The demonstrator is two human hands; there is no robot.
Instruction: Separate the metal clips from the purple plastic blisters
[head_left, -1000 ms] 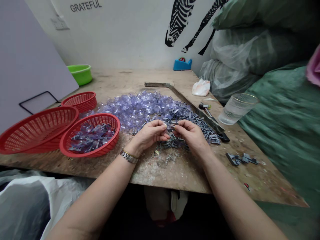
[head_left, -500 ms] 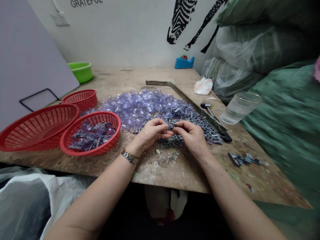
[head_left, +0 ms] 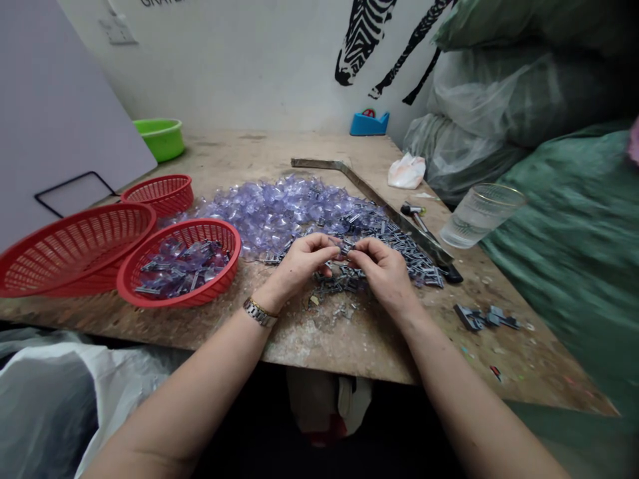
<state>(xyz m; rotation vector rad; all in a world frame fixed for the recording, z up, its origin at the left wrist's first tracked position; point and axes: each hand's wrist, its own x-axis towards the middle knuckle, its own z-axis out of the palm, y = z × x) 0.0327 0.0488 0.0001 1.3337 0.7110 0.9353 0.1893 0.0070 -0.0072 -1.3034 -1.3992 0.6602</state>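
Observation:
My left hand [head_left: 309, 259], with a metal watch at its wrist, pinches a small clear purple plastic piece [head_left: 343, 245] between thumb and fingers. Close against it, my right hand [head_left: 382, 266] grips a small grey plastic part [head_left: 351, 249] at the same spot; the fingertips hide most of both. Just beyond the hands lies a heap of clear purple plastic pieces [head_left: 264, 213]. Many grey plastic parts [head_left: 394, 239] are strewn under and to the right of my hands. A red basket [head_left: 230, 276] at the left holds purple pieces joined with grey parts.
Two more red baskets [head_left: 74, 226] stand farther left, with a green basin [head_left: 167, 140] behind. A bent metal strip [head_left: 372, 196] borders the grey parts. At the right are a glass of water [head_left: 476, 216], a screwdriver-like tool [head_left: 419, 219] and large green sacks [head_left: 574, 219]. A blue tape dispenser [head_left: 369, 124] sits at the back.
My left fingers have shifted slightly around the small piece, and its lower fingers are a little more spread. Both hands stay together over the grey parts; the view has moved slightly.

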